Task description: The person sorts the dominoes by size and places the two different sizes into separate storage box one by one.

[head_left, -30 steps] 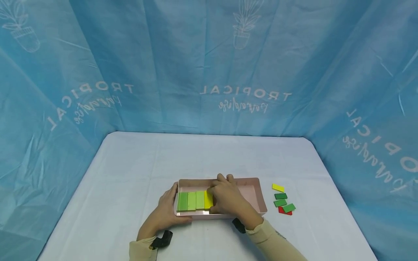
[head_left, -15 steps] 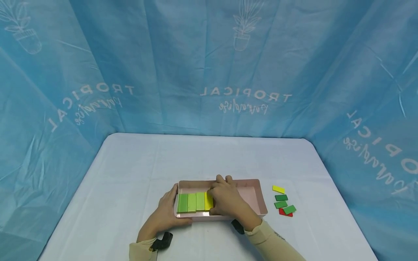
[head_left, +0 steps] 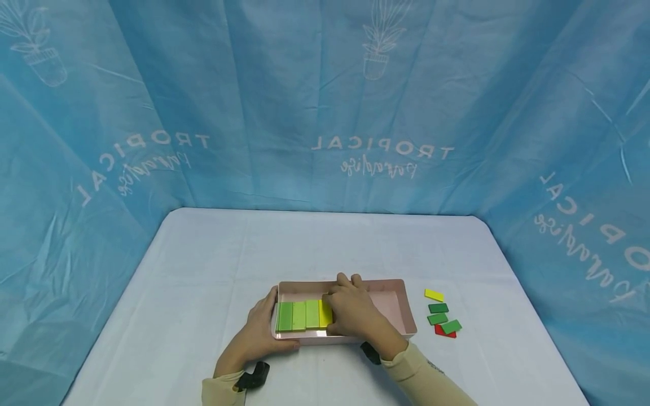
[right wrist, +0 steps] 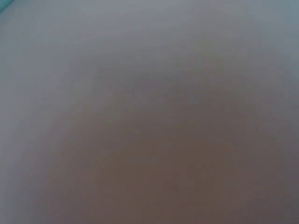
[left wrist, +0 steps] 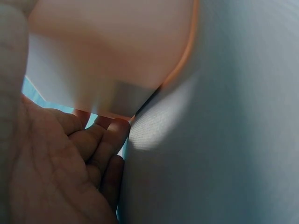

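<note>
A pink rectangular tray [head_left: 391, 307] stands on the white table. My left hand [head_left: 258, 332] grips its left end, thumb along the front wall; in the left wrist view the fingers [left wrist: 114, 135] bend against the tray's end wall. Inside lies a row of tiles: a green tile [head_left: 285, 317], two lime tiles [head_left: 312, 314] and a yellow tile [head_left: 324, 313] at the row's right end. My right hand [head_left: 355, 310] reaches into the tray and pinches that yellow tile, covering its right part. The right wrist view is too blurred to show the tile.
To the right of the tray lie loose tiles: a yellow one [head_left: 434, 295], a dark green one [head_left: 438, 308], two green ones [head_left: 437, 318] and a red one [head_left: 445, 331] partly under a green one. A blue curtain [head_left: 325, 101] hangs around the table's back and sides.
Both hands keep their places at the tray, and the tiles stay in the same order. The whole head view has shifted slightly downward.
</note>
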Available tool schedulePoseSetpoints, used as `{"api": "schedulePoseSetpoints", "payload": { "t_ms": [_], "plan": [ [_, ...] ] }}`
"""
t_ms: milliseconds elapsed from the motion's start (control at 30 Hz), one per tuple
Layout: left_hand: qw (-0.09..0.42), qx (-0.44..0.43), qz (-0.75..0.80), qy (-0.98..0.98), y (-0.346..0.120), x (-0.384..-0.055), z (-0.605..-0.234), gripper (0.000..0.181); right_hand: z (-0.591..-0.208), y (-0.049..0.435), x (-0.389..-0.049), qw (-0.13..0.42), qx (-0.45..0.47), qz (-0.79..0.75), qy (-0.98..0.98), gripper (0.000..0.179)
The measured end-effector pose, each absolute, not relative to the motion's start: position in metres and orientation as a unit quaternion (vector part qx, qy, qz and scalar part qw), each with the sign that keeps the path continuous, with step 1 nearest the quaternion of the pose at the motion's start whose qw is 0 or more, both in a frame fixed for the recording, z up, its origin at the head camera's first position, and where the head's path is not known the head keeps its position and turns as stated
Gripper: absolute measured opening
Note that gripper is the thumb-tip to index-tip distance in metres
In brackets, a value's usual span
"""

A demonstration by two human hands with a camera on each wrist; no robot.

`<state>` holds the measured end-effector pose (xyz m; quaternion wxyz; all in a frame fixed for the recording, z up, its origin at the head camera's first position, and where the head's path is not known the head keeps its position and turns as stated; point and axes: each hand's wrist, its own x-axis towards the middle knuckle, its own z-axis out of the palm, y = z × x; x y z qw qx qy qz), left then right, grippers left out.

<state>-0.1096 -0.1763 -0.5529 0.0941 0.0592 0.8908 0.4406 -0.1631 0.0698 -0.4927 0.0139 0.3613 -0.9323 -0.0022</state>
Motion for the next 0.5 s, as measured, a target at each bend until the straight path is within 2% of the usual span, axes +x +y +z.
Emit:
{"api": "schedulePoseSetpoints", "payload": {
  "t_ms": [133,267,500],
  "plan": [
    [0.100,0.062,0.445,0.888,-0.174,-0.109,-0.554,0.145,-0.493,0.074,-0.162,0.002,0.362,0.017,-0.932,0.050],
    [0.099,0.060,0.442,0.889,-0.174,-0.108,-0.554,0.145,-0.495,0.079,-0.164,0.005,0.353,0.056,-0.934,0.042],
    [0.094,0.058,0.438,0.892,-0.175,-0.110,-0.552,0.144,-0.491,0.093,-0.158,0.055,0.302,0.176,-0.935,0.027]
  ]
}}
